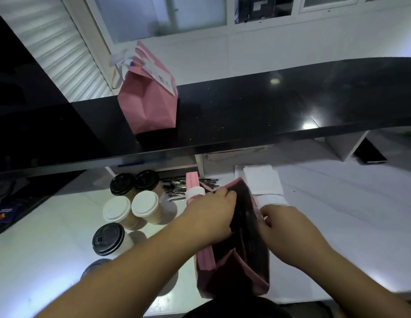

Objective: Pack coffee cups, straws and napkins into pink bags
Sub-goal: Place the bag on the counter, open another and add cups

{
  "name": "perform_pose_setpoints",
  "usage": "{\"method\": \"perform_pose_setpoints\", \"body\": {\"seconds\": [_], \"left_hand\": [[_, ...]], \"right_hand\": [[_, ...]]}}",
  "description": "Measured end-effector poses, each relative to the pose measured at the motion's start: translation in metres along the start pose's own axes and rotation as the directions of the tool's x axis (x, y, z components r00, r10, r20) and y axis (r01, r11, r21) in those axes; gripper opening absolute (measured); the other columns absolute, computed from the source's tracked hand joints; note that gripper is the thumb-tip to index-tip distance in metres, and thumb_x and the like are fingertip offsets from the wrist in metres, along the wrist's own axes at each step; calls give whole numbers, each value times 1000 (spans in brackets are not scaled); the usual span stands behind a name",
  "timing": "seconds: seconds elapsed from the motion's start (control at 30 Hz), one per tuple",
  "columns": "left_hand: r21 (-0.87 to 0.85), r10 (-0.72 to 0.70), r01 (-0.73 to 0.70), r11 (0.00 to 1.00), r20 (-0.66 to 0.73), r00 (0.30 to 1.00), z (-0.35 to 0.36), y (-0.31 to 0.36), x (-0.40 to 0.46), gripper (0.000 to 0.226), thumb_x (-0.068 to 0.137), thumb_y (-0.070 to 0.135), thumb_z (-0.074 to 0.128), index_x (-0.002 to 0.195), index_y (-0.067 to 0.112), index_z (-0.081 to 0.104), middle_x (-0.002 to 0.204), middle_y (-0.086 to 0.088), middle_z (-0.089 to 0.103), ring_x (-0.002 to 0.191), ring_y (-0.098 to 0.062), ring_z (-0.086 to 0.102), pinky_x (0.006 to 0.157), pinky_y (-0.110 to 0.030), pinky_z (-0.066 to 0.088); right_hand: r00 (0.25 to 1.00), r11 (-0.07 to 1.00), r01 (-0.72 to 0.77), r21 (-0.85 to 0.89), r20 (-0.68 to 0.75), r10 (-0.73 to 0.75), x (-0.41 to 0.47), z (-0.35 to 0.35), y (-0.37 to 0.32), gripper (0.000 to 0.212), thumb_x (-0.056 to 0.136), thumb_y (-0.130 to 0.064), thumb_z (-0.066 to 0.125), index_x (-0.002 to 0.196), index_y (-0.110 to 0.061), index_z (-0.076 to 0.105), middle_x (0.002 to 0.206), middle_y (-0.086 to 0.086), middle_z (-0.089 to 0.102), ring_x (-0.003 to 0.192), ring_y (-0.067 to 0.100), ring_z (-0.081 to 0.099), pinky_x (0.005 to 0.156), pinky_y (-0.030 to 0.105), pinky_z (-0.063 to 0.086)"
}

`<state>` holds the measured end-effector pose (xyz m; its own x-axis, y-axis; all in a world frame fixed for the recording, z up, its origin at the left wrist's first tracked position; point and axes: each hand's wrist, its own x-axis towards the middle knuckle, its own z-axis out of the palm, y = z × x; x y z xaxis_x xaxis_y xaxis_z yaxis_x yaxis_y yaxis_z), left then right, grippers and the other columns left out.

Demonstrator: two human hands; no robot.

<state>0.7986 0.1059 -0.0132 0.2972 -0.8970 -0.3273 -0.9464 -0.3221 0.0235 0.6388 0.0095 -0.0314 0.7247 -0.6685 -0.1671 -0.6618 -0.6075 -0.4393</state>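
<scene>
Below, both hands (243, 216) grip a pink bag (234, 271) on the white counter (50, 260).

Both hands, left grip (211, 216) and right grip (282, 228), pull open a pink paper bag (234, 271) at the white desk's (50, 260) near edge; 5 lidded paper coffee cups (131, 210) stand left.

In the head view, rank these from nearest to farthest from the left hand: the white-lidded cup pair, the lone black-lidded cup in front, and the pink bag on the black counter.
From the left hand:
1. White-lidded cup pair, just to its left.
2. Lone black-lidded cup, farther left, toward the person.
3. Pink bag on the black counter, far behind, up on the ledge.
</scene>
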Motion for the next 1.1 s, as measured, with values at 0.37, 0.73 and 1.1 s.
{"method": "perform_pose_setpoints", "body": {"seconds": [0.37, 0.73, 1.1], "left_hand": [[-25, -96, 99, 995, 103, 990, 48, -15, 49, 78, 90, 26, 74, 152, 8, 31, 141, -16, 41, 122, -40, 54, 101, -54, 50], [-66, -106, 129, 989, 271, 957, 63, -14, 70, 89, 89, 15, 75, 159, 7, 21, 156, -22, 35, 128, -43, 54, 106, -49, 47], [-75, -2, 22, 997, 253, 967, 19, 7, 49, 57, 93, 18, 71, 145, 10, 49, 141, -15, 57, 120, -34, 60, 91, -41, 51]], "right_hand": [[1000, 999, 22, -25, 0, -22, 0, 1, 0, 29, 100, -38, 43, 77, -25, 55, 69, -4, 61, 62, 14, 58, 54, 33, 47], [1000, 998, 8, -58, 25, -6, 0, 3, -3, 24, 97, -34, 46, 76, -23, 50, 68, -1, 57, 61, 15, 55, 52, 33, 42], [1000, 997, -24, -70, 11, 25, 1, 2, -8, 22, 96, -33, 48, 77, -25, 56, 70, -4, 60, 62, 14, 57, 54, 35, 51]]}}
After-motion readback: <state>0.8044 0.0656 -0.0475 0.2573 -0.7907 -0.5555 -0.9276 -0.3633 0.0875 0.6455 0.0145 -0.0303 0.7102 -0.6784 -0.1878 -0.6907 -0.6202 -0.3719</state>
